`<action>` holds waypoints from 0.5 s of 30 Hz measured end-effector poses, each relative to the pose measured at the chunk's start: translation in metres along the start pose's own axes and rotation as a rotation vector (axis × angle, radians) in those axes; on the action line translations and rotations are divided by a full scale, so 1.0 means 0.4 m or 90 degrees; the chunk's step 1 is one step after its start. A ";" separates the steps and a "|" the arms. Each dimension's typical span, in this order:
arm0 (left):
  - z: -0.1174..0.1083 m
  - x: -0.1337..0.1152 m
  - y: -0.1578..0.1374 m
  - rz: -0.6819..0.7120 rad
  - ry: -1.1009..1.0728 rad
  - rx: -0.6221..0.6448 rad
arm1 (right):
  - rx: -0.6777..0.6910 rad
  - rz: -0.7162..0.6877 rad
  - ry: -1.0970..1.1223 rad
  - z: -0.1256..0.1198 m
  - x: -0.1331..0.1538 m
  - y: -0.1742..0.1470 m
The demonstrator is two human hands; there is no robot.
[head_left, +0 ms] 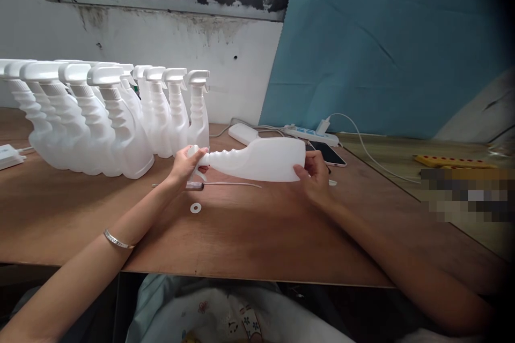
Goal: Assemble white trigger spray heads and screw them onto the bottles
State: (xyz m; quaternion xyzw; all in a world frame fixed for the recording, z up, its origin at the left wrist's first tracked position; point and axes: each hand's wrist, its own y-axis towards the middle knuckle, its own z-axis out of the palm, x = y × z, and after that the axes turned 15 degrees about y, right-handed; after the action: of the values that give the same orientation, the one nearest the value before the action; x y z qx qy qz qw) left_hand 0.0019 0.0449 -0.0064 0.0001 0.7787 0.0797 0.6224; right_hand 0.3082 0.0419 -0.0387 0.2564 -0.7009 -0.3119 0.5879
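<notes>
- Washer [192,208] lay flat on the table [257,230].
- Left hand [188,165] clamped the bottle [267,159] at its spray head [193,150]; right hand [316,176] pinched its base.
- Bottle lay sideways between both, above the table.
- Upright bottles [116,123] stood behind, leftward.

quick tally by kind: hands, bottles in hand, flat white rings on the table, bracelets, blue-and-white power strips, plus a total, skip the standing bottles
Hands: 2, the left hand and right hand
Bottles in hand: 1 white spray bottle
Flat white ring: 1
Bracelet: 1
Power strip: 1
Total: 6
</notes>
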 end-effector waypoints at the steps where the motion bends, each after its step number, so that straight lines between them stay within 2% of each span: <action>1: 0.001 -0.001 -0.001 0.003 0.005 -0.005 | -0.004 0.017 0.024 0.004 0.002 0.000; 7: 0.005 0.003 0.000 -0.011 -0.029 0.022 | -0.091 -0.005 0.091 0.022 0.020 0.000; 11: 0.004 0.012 0.008 -0.042 -0.057 0.036 | -0.076 0.008 0.118 0.028 0.033 -0.002; 15: 0.004 0.015 0.011 -0.070 -0.054 0.030 | -0.061 -0.068 0.091 0.030 0.032 -0.002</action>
State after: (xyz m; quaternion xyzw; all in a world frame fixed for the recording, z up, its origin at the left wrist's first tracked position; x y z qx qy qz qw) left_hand 0.0015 0.0502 -0.0120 -0.0243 0.7519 0.0271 0.6582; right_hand 0.2939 0.0336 -0.0320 0.2869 -0.6266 -0.3571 0.6306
